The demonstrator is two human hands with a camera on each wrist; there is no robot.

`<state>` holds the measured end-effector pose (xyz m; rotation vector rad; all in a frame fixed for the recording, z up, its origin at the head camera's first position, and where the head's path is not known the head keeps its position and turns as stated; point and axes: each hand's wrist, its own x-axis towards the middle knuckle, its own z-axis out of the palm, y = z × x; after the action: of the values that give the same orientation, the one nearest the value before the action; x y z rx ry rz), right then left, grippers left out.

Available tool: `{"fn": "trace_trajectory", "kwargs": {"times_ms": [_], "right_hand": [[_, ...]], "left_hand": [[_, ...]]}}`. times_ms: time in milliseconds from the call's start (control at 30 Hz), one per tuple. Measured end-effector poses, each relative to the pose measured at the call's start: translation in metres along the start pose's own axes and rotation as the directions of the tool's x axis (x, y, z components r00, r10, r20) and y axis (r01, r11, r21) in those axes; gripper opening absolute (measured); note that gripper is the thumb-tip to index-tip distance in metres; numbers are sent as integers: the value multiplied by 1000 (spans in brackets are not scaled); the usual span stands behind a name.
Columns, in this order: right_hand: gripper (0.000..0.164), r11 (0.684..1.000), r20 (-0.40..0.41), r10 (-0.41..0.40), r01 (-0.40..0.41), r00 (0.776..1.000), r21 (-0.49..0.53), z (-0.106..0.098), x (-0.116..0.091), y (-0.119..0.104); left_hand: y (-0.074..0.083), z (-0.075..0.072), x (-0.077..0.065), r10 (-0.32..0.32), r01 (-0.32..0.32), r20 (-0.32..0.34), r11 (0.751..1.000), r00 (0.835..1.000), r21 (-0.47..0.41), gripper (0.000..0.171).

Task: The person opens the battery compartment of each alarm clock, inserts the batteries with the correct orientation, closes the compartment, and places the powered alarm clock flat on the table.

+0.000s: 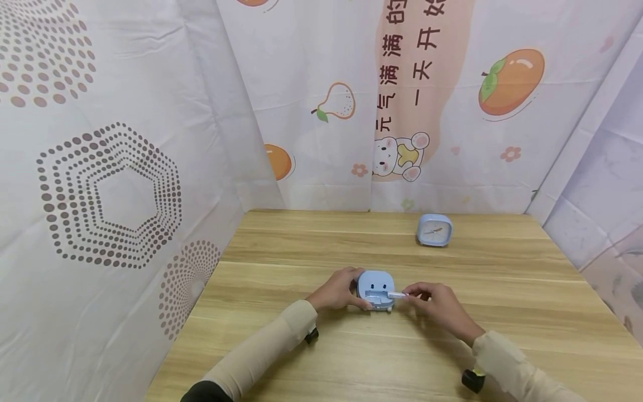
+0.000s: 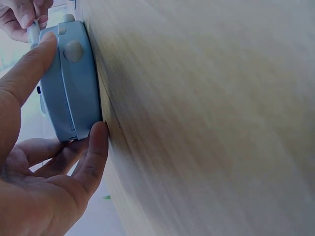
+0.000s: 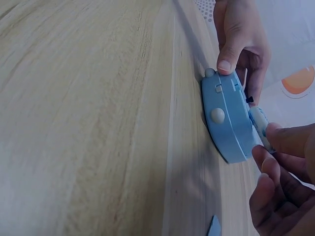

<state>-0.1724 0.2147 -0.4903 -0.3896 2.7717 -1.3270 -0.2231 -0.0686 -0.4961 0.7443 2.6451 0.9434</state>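
Note:
A light blue alarm clock (image 1: 377, 279) lies on the table with its back up and its battery compartment uncovered. My left hand (image 1: 341, 290) grips its left side, thumb on the near edge and fingers at the far edge; the left wrist view shows fingertips low against the clock (image 2: 78, 93). My right hand (image 1: 438, 306) pinches a white battery (image 1: 398, 295) between thumb and fingers. One end of the battery is at the right side of the compartment. In the right wrist view the battery (image 3: 261, 127) slants against the clock's back; whether it is seated is hidden.
A second light blue clock (image 1: 435, 230) stands upright at the back of the wooden table (image 1: 301, 240), dial facing me. A small blue piece (image 3: 214, 226) lies on the table near my right hand. Patterned curtains (image 1: 321, 156) border the table at the back and sides.

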Motion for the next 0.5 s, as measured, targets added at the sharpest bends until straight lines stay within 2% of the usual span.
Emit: {"fn": "trace_trajectory", "kwargs": {"times_ms": [267, 500], "right_hand": [[17, 999, -16, -35, 34, 999, -32, 3, 4, -4], [12, 992, -41, -113, 110, 993, -63, 6, 6, -9]], "left_hand": [[1, 0, 0, 13, -13, -5, 1000, 1000, 5, 89], [-1, 0, 0, 14, -14, -5, 1000, 1000, -5, 87]]}}
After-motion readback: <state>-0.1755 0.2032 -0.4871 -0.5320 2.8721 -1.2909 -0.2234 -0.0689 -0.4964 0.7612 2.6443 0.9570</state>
